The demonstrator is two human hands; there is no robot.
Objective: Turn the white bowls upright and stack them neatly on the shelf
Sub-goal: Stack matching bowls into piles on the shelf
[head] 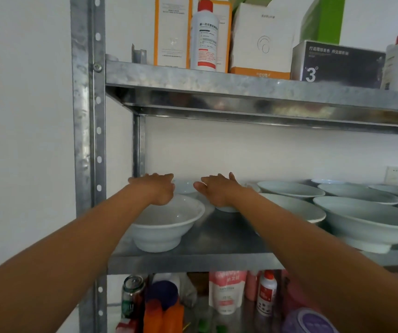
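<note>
1. Where the middle shelf [217,243] of a metal rack meets the white wall, a small white bowl [185,186] is seen at the back, not far from the rack's left post [87,140]. Only a part of it shows between the two hands, and whether it stands upright or inverted cannot be told.
2. The left hand [155,188] is stretched to the left side of that bowl with its back turned to the camera. Its fingers are hidden beyond the knuckles, so whether the bowl is gripped cannot be told.
3. The right hand [217,192] is held at the bowl's right side, with the thumb spread toward the bowl and the fingers kept straight and apart.
4. Just below the left hand, a front bowl [164,227] is set upright near the shelf's front edge, and its left rim is crossed by the left forearm.
5. The underside of another bowl [226,209] is glimpsed beneath the right wrist.
6. Farther right, several wide bowls [366,219] are ranged upright in rows with their rims close together.
7. On the upper shelf [241,85], cartons and a red-capped bottle [204,37] are stood. On the level below, a drinks can [133,294] and a pink pouch [226,292] are kept.
</note>
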